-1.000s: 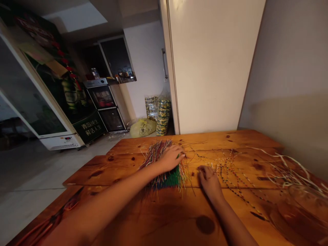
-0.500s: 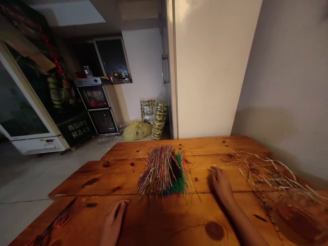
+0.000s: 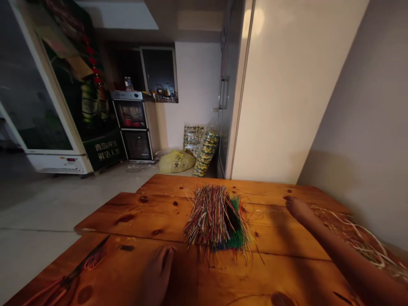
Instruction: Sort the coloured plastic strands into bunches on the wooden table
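Observation:
On the wooden table (image 3: 127, 214) lies a bundle of thin multicoloured strands (image 3: 207, 219), like fine wires, fanned over a dark core. Green strands (image 3: 236, 233) show on its right side. My left hand (image 3: 157, 272) rests on the wood just in front and left of the bundle, fingers slightly bent, holding nothing I can see. Raised above the boards, my right hand (image 3: 296, 207) is right of the bundle and apart from it. Its fingers are mostly hidden and blurred. Nearest to it are loose pale cords (image 3: 360, 238), partly covered by my right forearm.
A dark pointed tool with orange handles (image 3: 68, 280) lies at the table's left edge, beside some orange strands (image 3: 94, 259). Beyond the table stand a tall cabinet (image 3: 287, 93), a yellow bag (image 3: 177, 161), wrapped rolls (image 3: 207, 153) and a glass-door fridge (image 3: 57, 163).
The view has swung left, so the scene shifts right. My right hand has lifted and reached farther right, over toward the pale cords. My left hand stays by the bundle.

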`<state>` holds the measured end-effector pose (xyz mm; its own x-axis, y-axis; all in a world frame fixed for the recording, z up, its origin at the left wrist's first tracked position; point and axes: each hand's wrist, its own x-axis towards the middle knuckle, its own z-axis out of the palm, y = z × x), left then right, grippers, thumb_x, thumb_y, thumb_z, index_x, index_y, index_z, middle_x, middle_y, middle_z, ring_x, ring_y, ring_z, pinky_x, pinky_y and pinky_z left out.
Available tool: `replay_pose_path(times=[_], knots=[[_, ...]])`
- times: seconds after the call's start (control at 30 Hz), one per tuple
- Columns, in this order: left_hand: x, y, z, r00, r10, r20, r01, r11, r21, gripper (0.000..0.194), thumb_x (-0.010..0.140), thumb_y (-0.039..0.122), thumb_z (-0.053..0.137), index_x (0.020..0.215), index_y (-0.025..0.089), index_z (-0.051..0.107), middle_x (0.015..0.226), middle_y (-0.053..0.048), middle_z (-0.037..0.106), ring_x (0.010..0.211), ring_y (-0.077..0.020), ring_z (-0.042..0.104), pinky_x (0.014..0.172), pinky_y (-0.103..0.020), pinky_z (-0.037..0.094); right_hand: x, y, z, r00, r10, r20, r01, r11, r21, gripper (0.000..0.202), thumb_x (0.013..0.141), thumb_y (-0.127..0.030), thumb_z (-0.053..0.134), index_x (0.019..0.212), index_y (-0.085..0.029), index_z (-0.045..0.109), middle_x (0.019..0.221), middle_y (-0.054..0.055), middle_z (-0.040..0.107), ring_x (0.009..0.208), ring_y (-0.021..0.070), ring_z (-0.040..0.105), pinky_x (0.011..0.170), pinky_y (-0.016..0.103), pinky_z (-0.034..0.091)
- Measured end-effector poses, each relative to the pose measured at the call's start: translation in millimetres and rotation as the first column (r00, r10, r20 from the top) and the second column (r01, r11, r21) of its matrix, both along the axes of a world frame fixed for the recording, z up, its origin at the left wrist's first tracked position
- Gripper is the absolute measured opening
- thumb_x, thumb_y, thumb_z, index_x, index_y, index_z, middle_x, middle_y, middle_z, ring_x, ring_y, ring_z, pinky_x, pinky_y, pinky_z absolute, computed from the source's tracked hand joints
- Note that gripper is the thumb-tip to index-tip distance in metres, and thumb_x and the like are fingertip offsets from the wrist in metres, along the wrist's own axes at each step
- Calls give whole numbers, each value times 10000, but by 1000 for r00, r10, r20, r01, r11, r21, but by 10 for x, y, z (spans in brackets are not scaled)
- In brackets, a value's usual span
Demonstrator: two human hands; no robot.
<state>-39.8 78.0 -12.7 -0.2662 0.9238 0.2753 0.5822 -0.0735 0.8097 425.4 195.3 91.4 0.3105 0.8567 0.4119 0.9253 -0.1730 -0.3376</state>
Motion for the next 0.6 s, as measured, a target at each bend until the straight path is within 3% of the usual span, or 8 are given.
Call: replay_pose_path(times=[0.1,0.17,0.23,0.3,0.4,0.5,0.6], knots=[[29,-11,29,1000,-7,-3,7,1000,22,294,831,427,391,811,243,619,938,-69,667,948,-250,611,915,-404,462,-807,214,98,958,283,39,-277,954,-117,292,891,-145,416,1085,-112,632,1127,120,638,1058,176,575,947,281,390],[42,-23,55,1000,-9,-8,9,999,34,282,837,406,381,778,248,608,914,-63,666,928,-244,614,903,-392,467,-1480,309,130,902,429,46,-417,894,-163,333,914,-296,410,1175,-196,591,1214,67,603,1135,164,527,991,270,339],[51,-44,82,1000,-5,-3,5,999,33,285,842,390,367,763,247,600,910,-66,666,914,-244,615,892,-394,471,-2116,388,140,877,478,43,-461,864,-205,504,878,-514,413,1270,-215,517,1291,90,548,1217,230,457,1029,364,297],[60,-66,102,1000,-7,11,6,999,36,283,848,380,362,780,241,598,928,-72,662,923,-243,609,889,-394,470,-2622,477,113,907,420,29,-397,876,-275,768,797,-665,415,1325,-109,448,1338,213,472,1265,347,380,1022,514,258],[76,-82,97,998,-34,46,31,998,53,275,859,362,360,797,233,595,921,-76,655,914,-237,605,868,-387,474,-3100,610,-19,963,271,-7,-244,853,-461,948,686,-731,499,1299,-10,449,1276,330,471,1189,451,431,885,647,327],[85,-70,44,994,-60,93,52,995,90,278,871,353,360,774,220,584,898,-75,642,885,-230,597,840,-388,476,-3356,680,-224,993,117,27,-80,813,-577,995,626,-610,674,1341,17,382,1299,386,405,1193,522,383,821,734,295],[72,-57,-18,986,-95,139,76,988,132,270,884,346,368,769,211,572,888,-68,627,876,-217,582,829,-374,469,-3495,703,-388,997,39,73,10,812,-583,801,788,-440,609,1402,-36,293,1378,341,335,1254,474,333,886,719,267]])
